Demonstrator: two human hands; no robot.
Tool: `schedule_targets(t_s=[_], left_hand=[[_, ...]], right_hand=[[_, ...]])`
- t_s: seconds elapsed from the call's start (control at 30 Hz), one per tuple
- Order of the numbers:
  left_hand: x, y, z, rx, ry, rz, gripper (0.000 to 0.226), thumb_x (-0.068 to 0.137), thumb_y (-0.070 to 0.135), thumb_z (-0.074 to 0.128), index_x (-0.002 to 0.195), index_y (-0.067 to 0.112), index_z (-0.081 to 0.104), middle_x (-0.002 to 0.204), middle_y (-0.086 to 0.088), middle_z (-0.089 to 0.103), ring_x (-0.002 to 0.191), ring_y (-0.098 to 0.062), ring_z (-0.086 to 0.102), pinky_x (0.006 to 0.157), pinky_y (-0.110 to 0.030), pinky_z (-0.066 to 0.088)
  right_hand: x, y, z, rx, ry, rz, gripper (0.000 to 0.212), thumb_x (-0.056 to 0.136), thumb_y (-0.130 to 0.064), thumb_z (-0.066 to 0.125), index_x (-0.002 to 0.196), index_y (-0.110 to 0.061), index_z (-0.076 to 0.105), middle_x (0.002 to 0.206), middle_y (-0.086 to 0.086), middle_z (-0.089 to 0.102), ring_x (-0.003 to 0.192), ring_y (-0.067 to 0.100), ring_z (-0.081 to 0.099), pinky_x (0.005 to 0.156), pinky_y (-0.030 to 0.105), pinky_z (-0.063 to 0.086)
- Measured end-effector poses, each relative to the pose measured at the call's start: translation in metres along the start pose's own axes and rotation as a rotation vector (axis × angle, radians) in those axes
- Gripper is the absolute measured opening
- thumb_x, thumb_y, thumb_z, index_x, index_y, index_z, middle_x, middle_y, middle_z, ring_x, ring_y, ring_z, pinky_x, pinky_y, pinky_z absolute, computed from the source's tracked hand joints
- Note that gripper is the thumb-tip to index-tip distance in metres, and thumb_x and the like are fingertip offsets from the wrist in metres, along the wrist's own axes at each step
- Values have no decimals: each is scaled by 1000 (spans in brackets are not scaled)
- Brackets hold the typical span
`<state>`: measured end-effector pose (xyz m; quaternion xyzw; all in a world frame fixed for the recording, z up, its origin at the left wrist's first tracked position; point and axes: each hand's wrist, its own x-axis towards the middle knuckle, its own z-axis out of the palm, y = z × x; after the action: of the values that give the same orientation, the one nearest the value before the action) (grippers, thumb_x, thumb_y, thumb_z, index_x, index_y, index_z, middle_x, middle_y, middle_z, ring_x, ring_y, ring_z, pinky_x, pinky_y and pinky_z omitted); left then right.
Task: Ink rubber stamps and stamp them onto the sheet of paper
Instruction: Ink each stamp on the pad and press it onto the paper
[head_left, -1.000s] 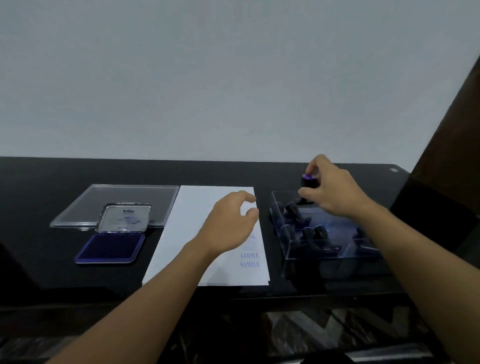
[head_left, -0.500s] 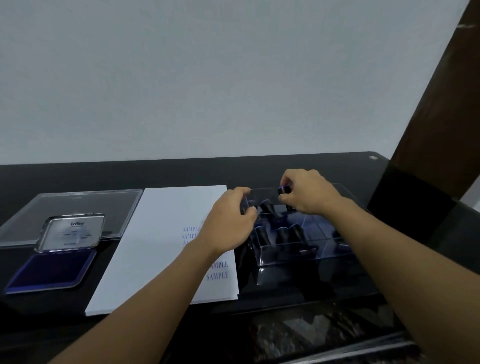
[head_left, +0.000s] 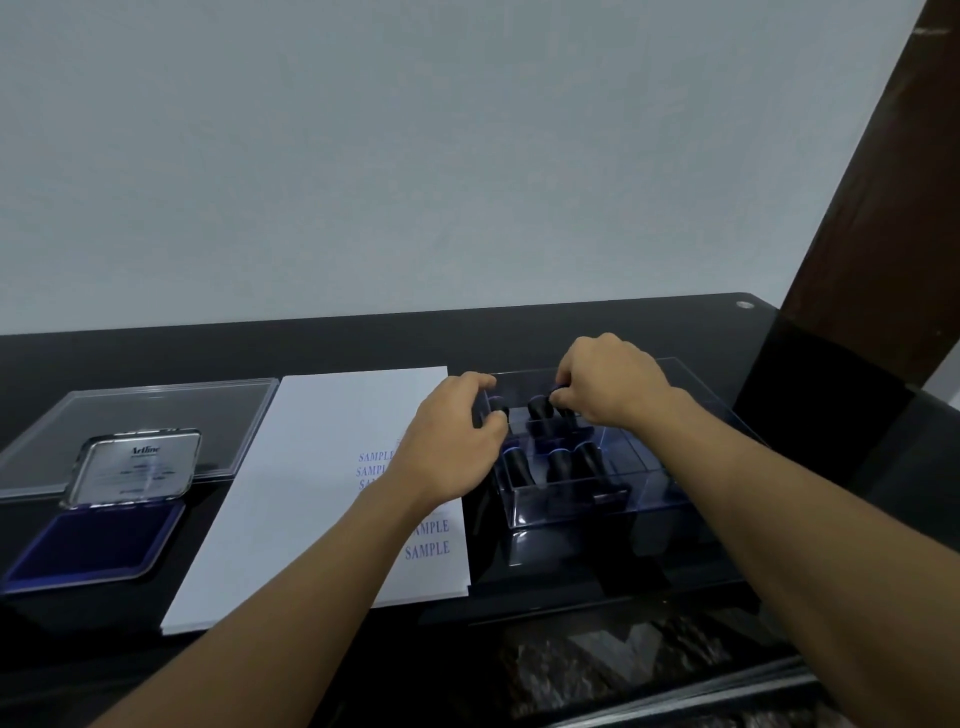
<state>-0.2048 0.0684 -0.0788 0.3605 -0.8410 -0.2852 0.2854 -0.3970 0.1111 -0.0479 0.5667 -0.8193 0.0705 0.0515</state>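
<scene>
your right hand (head_left: 613, 387) pinches a black stamp (head_left: 566, 414) by its top, inside the back row of the clear box (head_left: 597, 506); your left hand (head_left: 452, 441) curls around the box's left wall. the stamped sheet of paper (head_left: 311, 467) lies just left, ink pad (head_left: 98, 545) beyond it.

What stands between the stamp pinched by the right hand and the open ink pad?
The left hand, gripping the clear box at its left edge, and its forearm cross the direct line from the stamp in the right hand to the ink pad. The sheet of paper lies flat between them.
</scene>
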Motion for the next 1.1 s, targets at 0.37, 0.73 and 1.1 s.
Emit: schedule_targets(t_s=[0.37, 0.73, 1.1], left_hand=[[-1, 2, 0, 11, -18, -3, 38, 96, 27, 51, 134, 22, 48, 134, 6, 50, 105, -1, 42, 85, -18, 33], [-15, 44, 14, 92, -7, 96, 29, 90, 27, 52, 118, 20, 59, 121, 5, 59, 114, -14, 51, 101, -37, 42], [-27, 42, 42, 147, -97, 139, 44, 89, 44, 45, 127, 24, 53, 127, 10, 54, 125, -11, 40, 105, -42, 37]], right_hand=[[-3, 11, -6, 261, -53, -8, 4, 91, -25, 68, 92, -21, 69, 93, -1, 69, 86, 17, 66, 78, 33, 56], [-45, 59, -47, 310, -72, 61, 13, 94, -25, 60, 98, -23, 73, 95, -10, 66, 90, 11, 62, 77, 25, 48], [-68, 75, -42, 132, -224, 102, 8, 90, -21, 61, 97, -21, 65, 106, 0, 64, 94, 21, 62, 78, 31, 53]])
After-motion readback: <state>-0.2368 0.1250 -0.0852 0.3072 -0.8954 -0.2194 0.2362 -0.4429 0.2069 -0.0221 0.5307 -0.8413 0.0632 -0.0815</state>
